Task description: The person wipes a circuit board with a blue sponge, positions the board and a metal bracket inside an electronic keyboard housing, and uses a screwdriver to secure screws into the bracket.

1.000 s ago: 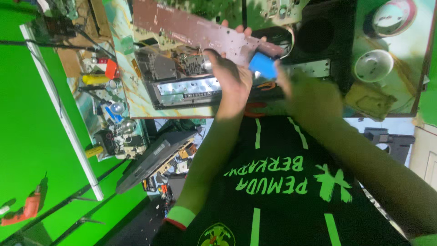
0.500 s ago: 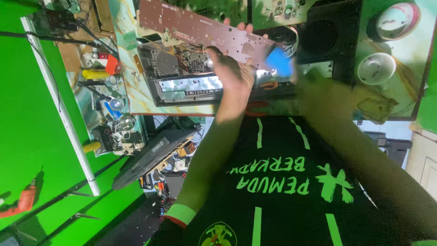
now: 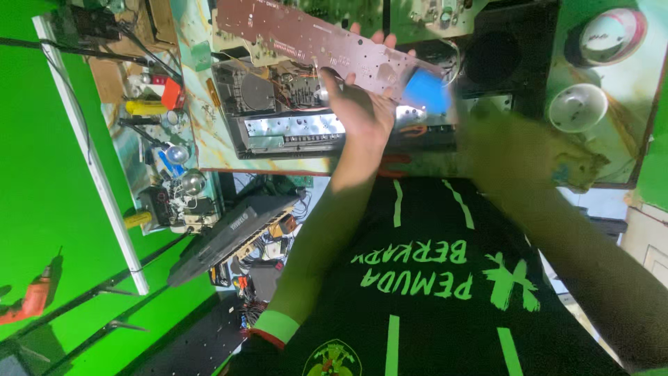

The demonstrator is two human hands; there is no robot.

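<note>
The green wall [image 3: 42,209] fills the left side, with an orange power drill [image 3: 28,299] hanging low on it and a white tube [image 3: 90,153] slanting across. Beyond the person's black shirt [image 3: 431,299] lies the workbench [image 3: 202,132], its painted top crowded. In the middle of it sits an opened electronic chassis [image 3: 278,122], cover off so its wiring and metal front strip are exposed. A black speaker box [image 3: 501,59] stands to the far right. A dark keyboard [image 3: 229,237] leans below the bench edge on the left, probably parked there to keep the top free.

The long brown circuit board [image 3: 306,38] is tilted up above the chassis, its solder side towards the camera (likely raised that way so the underside can be seen). The left hand [image 3: 358,111] is clamped on its near right part, thumb on the facing side and fingertips [image 3: 379,35] curling over the far edge. That grip steadies the board by its edge. A blue patch [image 3: 426,90] shows at the board's right end; what it is cannot be told.

The right hand [image 3: 518,150] is a blur near that end, apart from the left, and whether it grips anything cannot be told. A white round bowl-like lamp shade [image 3: 576,108] sits farther right, and a yellow-handled screwdriver [image 3: 146,108] among the clutter on the left.
</note>
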